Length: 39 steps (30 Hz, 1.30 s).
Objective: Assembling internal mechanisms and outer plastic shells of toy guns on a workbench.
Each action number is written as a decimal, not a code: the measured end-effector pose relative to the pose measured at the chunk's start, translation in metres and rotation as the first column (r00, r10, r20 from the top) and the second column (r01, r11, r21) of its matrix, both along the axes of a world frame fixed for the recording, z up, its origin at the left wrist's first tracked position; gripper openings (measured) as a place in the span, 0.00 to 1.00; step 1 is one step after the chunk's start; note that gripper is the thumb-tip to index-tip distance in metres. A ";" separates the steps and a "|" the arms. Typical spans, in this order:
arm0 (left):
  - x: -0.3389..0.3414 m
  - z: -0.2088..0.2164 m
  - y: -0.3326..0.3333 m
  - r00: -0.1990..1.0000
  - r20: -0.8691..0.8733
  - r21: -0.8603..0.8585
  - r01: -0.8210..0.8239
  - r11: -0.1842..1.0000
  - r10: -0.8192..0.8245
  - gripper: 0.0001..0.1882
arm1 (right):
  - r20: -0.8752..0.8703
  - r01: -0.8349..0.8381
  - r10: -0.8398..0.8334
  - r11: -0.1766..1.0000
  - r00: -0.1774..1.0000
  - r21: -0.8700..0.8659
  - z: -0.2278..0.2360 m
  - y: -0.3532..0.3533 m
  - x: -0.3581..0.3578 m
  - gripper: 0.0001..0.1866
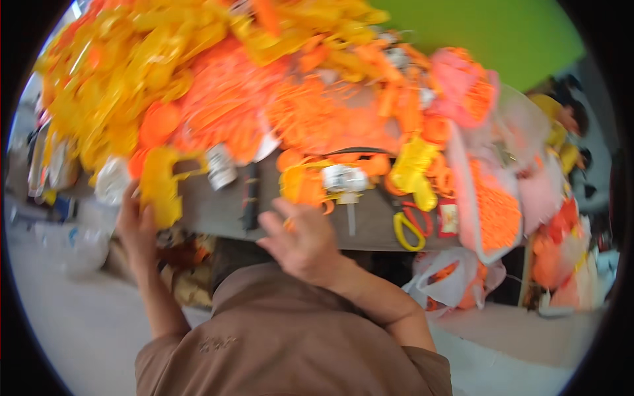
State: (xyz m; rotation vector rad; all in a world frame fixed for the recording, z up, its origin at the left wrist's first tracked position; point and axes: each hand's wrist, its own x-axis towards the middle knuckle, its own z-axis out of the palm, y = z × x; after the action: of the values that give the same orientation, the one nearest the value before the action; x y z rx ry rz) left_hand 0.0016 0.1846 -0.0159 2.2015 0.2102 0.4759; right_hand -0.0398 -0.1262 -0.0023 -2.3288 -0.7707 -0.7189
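My left hand grips the lower left edge of a flat yellow plastic piece, held up at the table's front edge. The piece has a thin arm reaching right. My right hand hovers over the front edge with its fingers apart. A small orange spot shows among those fingers, too blurred to tell whether it is held. Just beyond that hand lie orange and yellow plastic parts and a white labelled roll. A black-handled tool rests between my two hands.
Yellow plastic pieces heap at the back left, beside coral-orange strips and orange parts. Scissors with yellow and red handles lie right, near a bag of orange bits. A white plastic bag hangs below the edge.
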 end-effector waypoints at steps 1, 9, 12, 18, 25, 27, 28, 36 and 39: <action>-0.003 0.003 0.007 1.000 0.014 0.124 -0.010 0.992 0.008 0.21 | 0.030 -0.026 0.026 1.000 0.999 -0.008 0.004 0.007 0.004 0.28; 0.030 0.064 -0.017 0.883 0.392 0.566 -0.010 0.825 -0.258 0.17 | 0.091 -0.081 0.092 0.990 0.992 -0.116 0.006 0.042 0.028 0.24; 0.042 0.088 -0.042 0.879 0.378 0.575 0.024 0.818 -0.291 0.14 | 0.013 -0.125 0.125 0.992 0.992 -0.012 0.011 0.051 0.036 0.27; 0.037 0.130 -0.103 0.846 0.282 0.580 0.226 0.783 -0.453 0.12 | -0.138 -0.150 0.230 0.889 0.963 0.433 0.026 0.063 0.054 0.40; 0.024 0.153 -0.149 0.803 0.244 0.304 0.469 0.829 -0.544 0.19 | -0.084 -0.197 0.435 0.563 0.897 0.803 0.031 0.037 0.059 0.21; 0.026 0.148 -0.149 0.503 0.490 0.453 0.551 0.701 -0.712 0.32 | -0.079 -0.094 0.610 0.246 0.789 0.965 0.034 0.020 0.051 0.14; 0.029 0.143 -0.149 0.505 0.486 0.453 0.553 0.700 -0.713 0.32 | -0.080 -0.090 0.610 0.243 0.788 0.966 0.039 0.008 0.045 0.14; 0.050 0.092 -0.159 0.475 0.236 0.397 0.749 0.530 -0.848 0.34 | -0.234 0.291 0.812 0.082 0.535 0.953 0.039 -0.056 0.013 0.20; 0.051 0.076 -0.172 0.552 0.195 0.103 0.811 0.576 -0.811 0.32 | -0.374 0.340 0.742 0.207 0.556 0.917 0.036 -0.071 0.011 0.25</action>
State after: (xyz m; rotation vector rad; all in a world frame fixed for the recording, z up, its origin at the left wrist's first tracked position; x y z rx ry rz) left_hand 0.0531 0.0130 0.0605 1.9425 -0.9272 0.1703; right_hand -0.0288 -0.1976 0.0336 -0.9446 -0.0615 0.1768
